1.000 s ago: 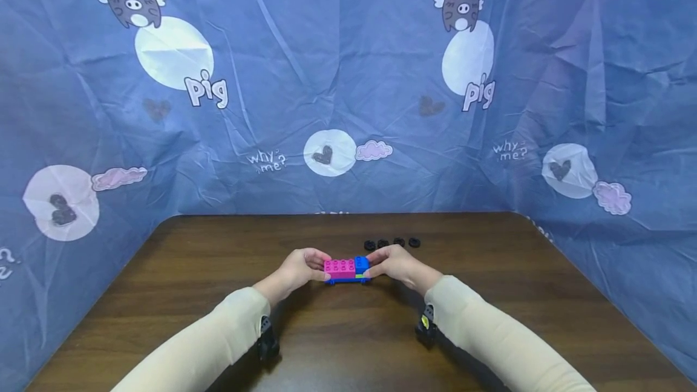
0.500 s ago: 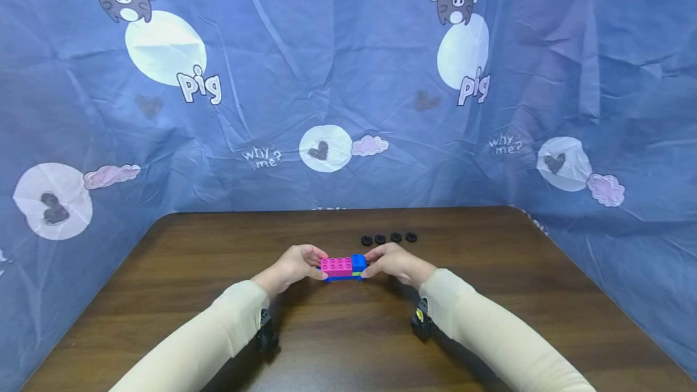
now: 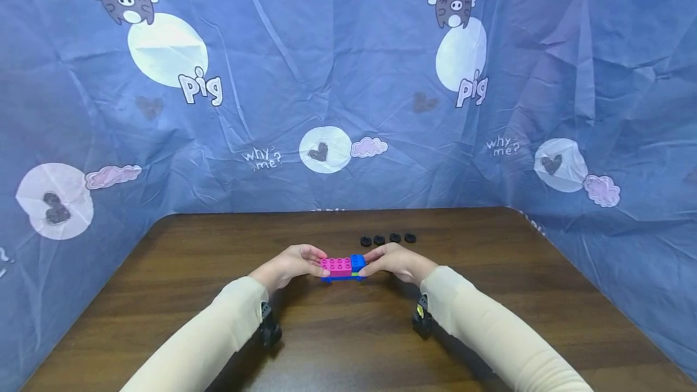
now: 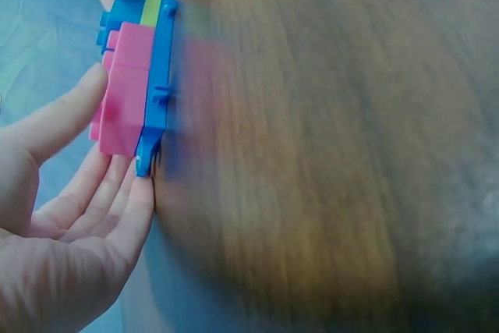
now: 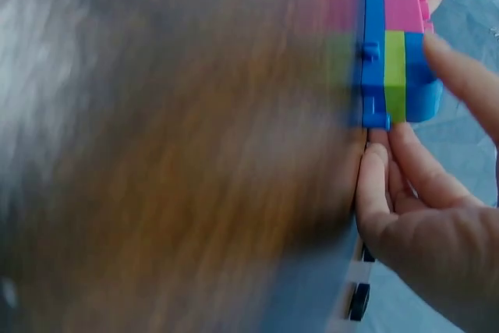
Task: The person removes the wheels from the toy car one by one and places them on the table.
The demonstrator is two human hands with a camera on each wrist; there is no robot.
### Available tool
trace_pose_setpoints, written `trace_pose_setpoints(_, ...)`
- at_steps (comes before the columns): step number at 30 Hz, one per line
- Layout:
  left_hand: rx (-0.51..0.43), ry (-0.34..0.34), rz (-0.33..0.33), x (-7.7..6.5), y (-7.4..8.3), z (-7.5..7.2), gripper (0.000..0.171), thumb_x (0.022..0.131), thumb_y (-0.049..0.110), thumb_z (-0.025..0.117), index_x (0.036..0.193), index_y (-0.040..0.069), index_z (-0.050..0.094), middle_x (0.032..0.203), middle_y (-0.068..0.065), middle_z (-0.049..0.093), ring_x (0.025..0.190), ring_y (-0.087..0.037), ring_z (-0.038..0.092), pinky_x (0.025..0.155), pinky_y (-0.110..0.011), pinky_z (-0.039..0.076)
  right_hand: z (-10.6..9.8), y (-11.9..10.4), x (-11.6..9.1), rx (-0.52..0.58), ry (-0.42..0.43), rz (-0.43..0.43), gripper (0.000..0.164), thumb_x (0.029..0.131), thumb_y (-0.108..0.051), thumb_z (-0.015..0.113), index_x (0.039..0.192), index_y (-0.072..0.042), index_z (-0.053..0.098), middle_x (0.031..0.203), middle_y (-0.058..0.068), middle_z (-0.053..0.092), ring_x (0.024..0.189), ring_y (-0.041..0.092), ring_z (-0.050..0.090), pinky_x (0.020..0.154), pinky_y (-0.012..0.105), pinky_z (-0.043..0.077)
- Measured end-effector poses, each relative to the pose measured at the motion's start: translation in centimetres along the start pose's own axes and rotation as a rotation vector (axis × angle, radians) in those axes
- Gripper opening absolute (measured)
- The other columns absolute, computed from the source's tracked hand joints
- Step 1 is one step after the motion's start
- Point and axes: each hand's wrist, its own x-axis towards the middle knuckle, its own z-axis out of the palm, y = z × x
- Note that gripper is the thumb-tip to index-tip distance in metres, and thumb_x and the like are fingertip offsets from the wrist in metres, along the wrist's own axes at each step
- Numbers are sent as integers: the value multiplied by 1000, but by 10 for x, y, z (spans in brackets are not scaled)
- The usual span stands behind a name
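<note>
A toy block truck sits on the wooden table, between both hands. Pink studded bricks fill its rear, and at the right end a blue brick tops a lime green brick. Underneath runs a long blue base with small pegs along its side and no wheels on them. My left hand holds the pink end, thumb at the studs and fingers round the far end. With thumb at the blue brick and fingers at the front end, my right hand grips the other end.
Several black toy wheels lie in a row on the table behind the truck, just beyond my right hand. A blue cloth with pig prints hangs behind and beside the brown table.
The head view has shifted slightly. Both hands keep their hold on the truck, which stays in nearly the same place.
</note>
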Motion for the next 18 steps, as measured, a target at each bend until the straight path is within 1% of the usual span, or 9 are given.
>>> trace_pose_setpoints(3, -40, -22, -24, 2, 0, -3, 45, 80, 3, 75, 119, -10, 56, 105, -13, 65, 89, -14, 59, 83, -25, 49, -3, 1, 1, 14, -31, -6, 50, 76, -9, 80, 121, 7, 62, 118, 15, 67, 108, 20, 61, 110, 43, 37)
trace_pose_setpoints(6, -90, -61, -45, 2, 0, -6, 45, 83, 0, 71, 122, -12, 52, 105, -12, 62, 88, -12, 58, 85, -24, 50, -3, 1, 1, 31, -62, -5, 52, 78, -10, 79, 123, 9, 59, 118, 15, 67, 107, 18, 61, 108, 41, 40)
trace_pose_setpoints(8, -120, -88, -63, 3, 1, -9, 46, 85, 0, 69, 124, -13, 49, 106, -12, 59, 88, -11, 58, 86, -24, 50, -4, -1, 1, 57, -76, 2, 53, 80, -10, 77, 124, 11, 57, 119, 17, 66, 108, 19, 62, 108, 40, 41)
trace_pose_setpoints(10, -140, -120, -67, 4, 2, -12, 47, 87, 0, 67, 127, -13, 47, 111, -14, 59, 90, -11, 58, 88, -24, 50, -7, -3, 2, 80, -83, 6, 53, 82, -11, 76, 124, 13, 55, 121, 20, 64, 111, 21, 62, 107, 39, 42)
trace_pose_setpoints(12, -142, -145, -68, 7, 4, -15, 50, 88, 2, 66, 131, -13, 45, 118, -17, 57, 94, -12, 58, 91, -25, 49, -12, -7, 2, 103, -77, 20, 54, 84, -12, 74, 126, 15, 53, 124, 22, 62, 113, 23, 62, 104, 39, 45)
trace_pose_setpoints(14, -123, -165, -58, 8, 6, -19, 53, 89, 4, 65, 134, -12, 42, 127, -22, 54, 101, -15, 58, 95, -28, 48, -19, -10, 2, 106, -69, 35, 57, 86, -15, 73, 129, 14, 50, 127, 22, 60, 112, 24, 62, 102, 39, 47)
trace_pose_setpoints(16, -90, -174, -52, 8, 7, -24, 55, 89, 6, 65, 136, -11, 41, 135, -25, 50, 110, -20, 57, 102, -34, 45, -24, -13, 2, 106, -51, 44, 60, 88, -17, 72, 133, 12, 47, 125, 19, 62, 110, 25, 63, 99, 37, 49)
trace_pose_setpoints(18, -68, -172, -46, 8, 8, -28, 57, 89, 8, 66, 137, -10, 41, 140, -27, 46, 119, -26, 54, 106, -39, 42, -29, -16, 0, 107, -38, 29, 60, 89, -18, 70, 136, 10, 45, 123, 19, 63, 110, 29, 63, 98, 38, 50)
